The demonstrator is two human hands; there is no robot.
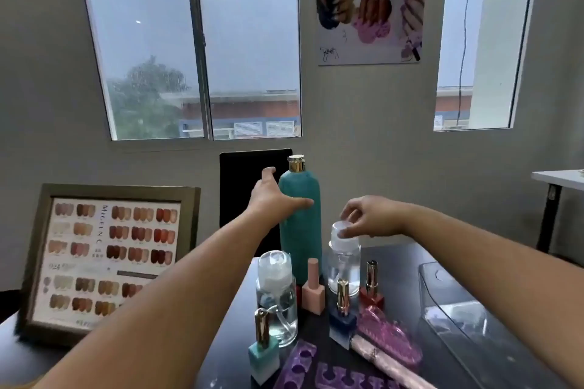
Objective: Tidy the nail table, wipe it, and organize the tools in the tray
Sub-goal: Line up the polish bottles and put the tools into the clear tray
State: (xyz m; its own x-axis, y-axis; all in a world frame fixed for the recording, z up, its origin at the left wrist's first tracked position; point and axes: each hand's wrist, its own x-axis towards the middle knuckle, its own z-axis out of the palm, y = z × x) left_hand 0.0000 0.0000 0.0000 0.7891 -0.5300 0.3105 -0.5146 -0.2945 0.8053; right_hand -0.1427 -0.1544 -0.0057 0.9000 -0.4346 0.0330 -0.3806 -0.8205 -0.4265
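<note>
A framed nail colour chart (107, 257) leans at far left. Your left hand (275, 196) wraps loosely around the tall teal bottle (300, 218). Your right hand (369, 215) pinches the cap of a clear pump bottle (343, 265). Polish bottles crowd the front; a clear tray (455, 309) sits right.

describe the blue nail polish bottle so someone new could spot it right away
Start at the tall teal bottle at the back of the dark table. Come towards the camera, past the clear pump bottle under the right hand, to the small polish bottles. It is the blue polish bottle: square navy base fading paler, gold cap, unlike its pink and red neighbours.
</note>
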